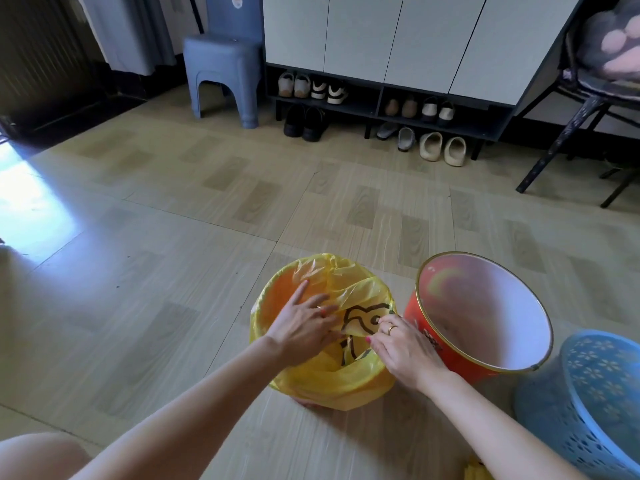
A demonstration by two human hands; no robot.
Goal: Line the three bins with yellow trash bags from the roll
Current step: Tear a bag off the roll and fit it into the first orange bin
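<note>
A yellow trash bag (346, 379) with a black printed figure covers the leftmost bin, its edge folded over the rim; the bin itself is almost fully hidden. My left hand (304, 327) lies across the bag's mouth, fingers pinching the plastic near the middle. My right hand (401, 348) pinches the bag's edge at the right rim. Beside it stands an orange bin (424, 327) with a gold rim and a bare pale inside. A blue lattice bin (588, 403) stands at the far right. A bit of yellow plastic (476, 471), possibly the roll, shows at the bottom edge.
The bins stand on a wood-pattern floor (173, 271). A shoe rack (381, 112) with several pairs of shoes runs under white cabinets at the back. A blue stool (221, 74) is at the back left, a dark chair (588, 98) at the back right. My knee (38, 455) shows bottom left.
</note>
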